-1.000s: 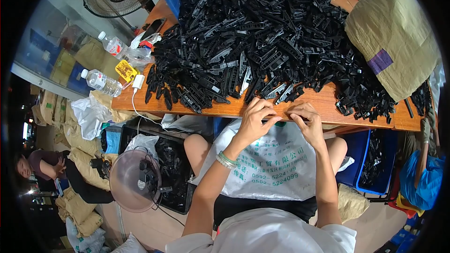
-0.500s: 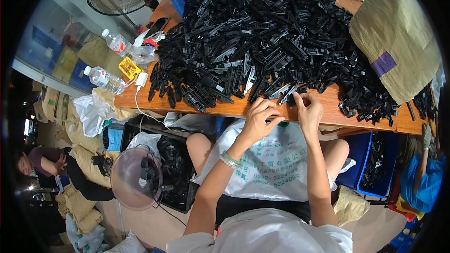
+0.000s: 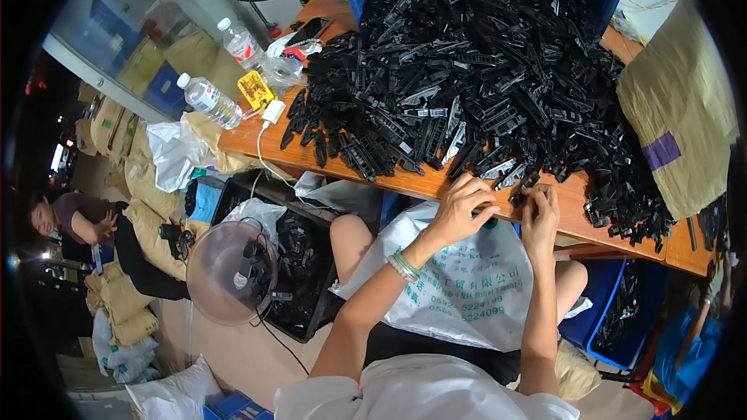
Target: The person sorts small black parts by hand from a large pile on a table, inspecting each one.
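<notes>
A large heap of black plastic parts (image 3: 467, 70), many of them long and ribbed, spreads over the wooden table (image 3: 303, 157). At the table's near edge my left hand (image 3: 465, 208) is closed, fingers bent and thumb toward the right; anything in its fingertips is too small to make out. Just to its right, my right hand (image 3: 539, 214) has its fingers closed at a small black plastic part (image 3: 520, 196) on the edge of the heap. A white printed sack (image 3: 467, 288) with green lettering lies across my lap beneath both hands.
Two water bottles (image 3: 212, 101), a yellow box (image 3: 254, 91) and a white adapter with cable (image 3: 273, 113) stand at the left. A brown sack (image 3: 677, 109) covers the right side. Below are a black crate (image 3: 311, 311), a pinkish tub (image 3: 226, 288) and a blue bin (image 3: 622, 350).
The view has turned, so the table and heap appear shifted right and tilted. Both hands stay at the near edge; my right fingers now meet a small black part.
</notes>
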Demonstrator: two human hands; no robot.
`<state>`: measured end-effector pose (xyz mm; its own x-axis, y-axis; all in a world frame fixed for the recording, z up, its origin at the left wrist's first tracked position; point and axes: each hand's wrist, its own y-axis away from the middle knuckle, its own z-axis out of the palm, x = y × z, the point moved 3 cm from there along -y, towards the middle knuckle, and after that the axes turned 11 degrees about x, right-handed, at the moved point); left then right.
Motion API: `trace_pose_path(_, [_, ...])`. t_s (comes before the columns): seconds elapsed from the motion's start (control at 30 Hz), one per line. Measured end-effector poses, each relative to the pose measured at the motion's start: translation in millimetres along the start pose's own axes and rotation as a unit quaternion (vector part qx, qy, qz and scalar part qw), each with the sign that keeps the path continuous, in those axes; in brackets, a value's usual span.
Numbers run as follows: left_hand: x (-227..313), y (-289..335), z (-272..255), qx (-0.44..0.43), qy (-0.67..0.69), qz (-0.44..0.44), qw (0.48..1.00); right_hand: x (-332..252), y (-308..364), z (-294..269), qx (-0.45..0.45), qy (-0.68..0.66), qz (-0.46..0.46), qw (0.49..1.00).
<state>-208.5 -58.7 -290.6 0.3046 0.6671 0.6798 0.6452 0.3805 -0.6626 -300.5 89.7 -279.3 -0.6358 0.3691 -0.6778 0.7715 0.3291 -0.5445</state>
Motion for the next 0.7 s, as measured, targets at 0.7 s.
trace_pose_path(0.7, [9,-11,41,0.019,-0.161,0.056,0.985,33,6,-2,0.051,-0.248,0.144,0.957])
